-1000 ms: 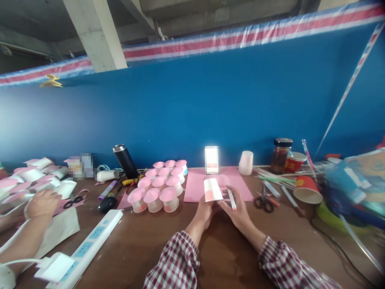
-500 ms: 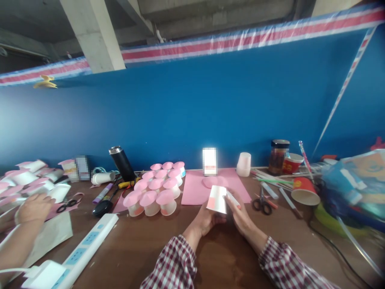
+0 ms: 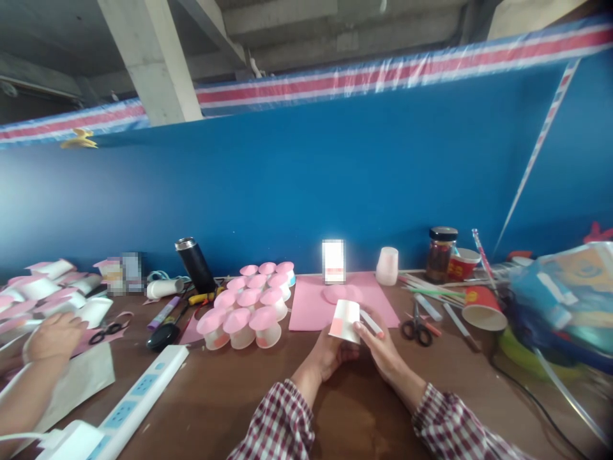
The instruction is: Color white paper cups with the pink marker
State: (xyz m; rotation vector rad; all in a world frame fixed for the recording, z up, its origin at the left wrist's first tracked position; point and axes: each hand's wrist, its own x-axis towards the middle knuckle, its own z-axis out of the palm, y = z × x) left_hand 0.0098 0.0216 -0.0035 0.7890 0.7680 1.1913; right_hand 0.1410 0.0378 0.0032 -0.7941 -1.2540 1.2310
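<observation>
A white paper cup (image 3: pixel 347 320) with an orange-pink patch is tilted over the table between my hands. My left hand (image 3: pixel 328 355) is closed around its underside, with some fingers hidden beneath. In my right hand (image 3: pixel 385 345) lies a slim white stick (image 3: pixel 371 323) with an orange end; its exact kind is unclear. The right thumb touches the cup's side. Just behind the cup, pink paper discs (image 3: pixel 342 294) rest on a pink sheet (image 3: pixel 309 306). To the left stand several white cups topped with pink discs (image 3: pixel 249 297).
A lit phone (image 3: pixel 334 260) and stacked cups (image 3: pixel 387 267) stand behind. Scissors (image 3: pixel 416 331), a jar (image 3: pixel 441 255) and red cups (image 3: pixel 483 309) are to the right. Leftward are a thermos (image 3: pixel 195 265), power strip (image 3: pixel 143 396) and another person's hand (image 3: pixel 55 337).
My right thumb has come down onto the cup's side. The cup stays in my left hand, and the view has shifted slightly.
</observation>
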